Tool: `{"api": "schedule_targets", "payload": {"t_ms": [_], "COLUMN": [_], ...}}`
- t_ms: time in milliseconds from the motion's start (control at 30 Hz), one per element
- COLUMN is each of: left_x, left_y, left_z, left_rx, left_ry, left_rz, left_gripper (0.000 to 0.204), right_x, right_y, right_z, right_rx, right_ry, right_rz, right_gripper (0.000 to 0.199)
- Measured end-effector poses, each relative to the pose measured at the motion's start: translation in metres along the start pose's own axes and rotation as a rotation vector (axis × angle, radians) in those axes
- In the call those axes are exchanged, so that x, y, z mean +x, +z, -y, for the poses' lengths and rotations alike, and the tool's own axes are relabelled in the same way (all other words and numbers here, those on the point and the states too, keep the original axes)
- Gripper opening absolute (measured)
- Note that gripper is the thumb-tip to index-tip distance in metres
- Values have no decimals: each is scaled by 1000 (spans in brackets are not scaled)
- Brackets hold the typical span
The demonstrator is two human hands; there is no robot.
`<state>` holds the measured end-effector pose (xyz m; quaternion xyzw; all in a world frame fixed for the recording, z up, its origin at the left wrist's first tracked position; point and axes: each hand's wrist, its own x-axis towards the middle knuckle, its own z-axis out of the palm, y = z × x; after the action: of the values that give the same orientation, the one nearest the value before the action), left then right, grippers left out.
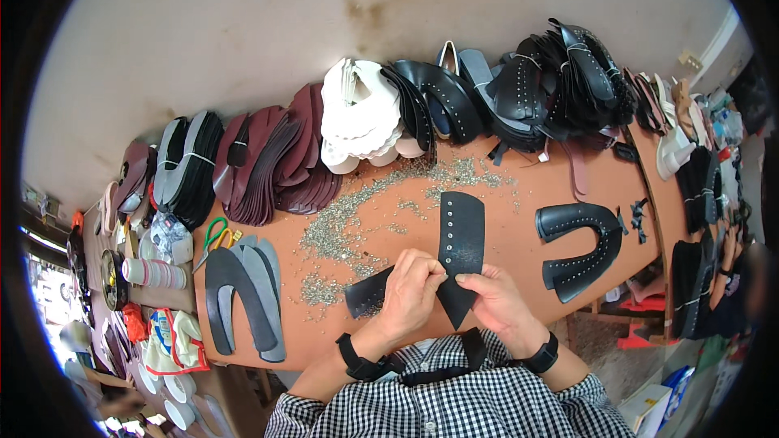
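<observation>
A black leather shoe upper, with light studs or holes in a row along its left edge, stands up in front of me. My right hand grips its lower right edge, thumb on the front. At the studded edge the fingers of my left hand are pinched together; anything between their tips is too small or hidden to make out. Another black leather end shows beside my left wrist, and I cannot tell whether it joins the same piece. Loose metal studs are scattered over the brown table.
A studded U-shaped upper lies at right. Grey and black cut pieces and green-handled scissors lie at left. Along the wall stand maroon bundles, white pieces and black studded uppers. Another person is at far right.
</observation>
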<state>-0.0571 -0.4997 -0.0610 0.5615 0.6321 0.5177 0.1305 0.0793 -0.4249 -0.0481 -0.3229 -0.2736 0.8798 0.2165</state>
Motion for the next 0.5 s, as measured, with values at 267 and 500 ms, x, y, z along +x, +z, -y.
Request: {"api": "schedule_targets", "payload": {"t_ms": [267, 500], "left_x": [0, -1], "left_y": [3, 11], "left_z": [7, 1], "left_rx": [87, -333], "left_ry": [25, -462], "left_rz": [36, -36], "left_gripper": [15, 12], "right_x": [2, 3], "right_y": [-2, 5], "right_z": [-5, -6], "right_rx": [-94, -215], "right_ry": [-69, -170], "right_rz": [-19, -60], "right_gripper": [14, 17]}}
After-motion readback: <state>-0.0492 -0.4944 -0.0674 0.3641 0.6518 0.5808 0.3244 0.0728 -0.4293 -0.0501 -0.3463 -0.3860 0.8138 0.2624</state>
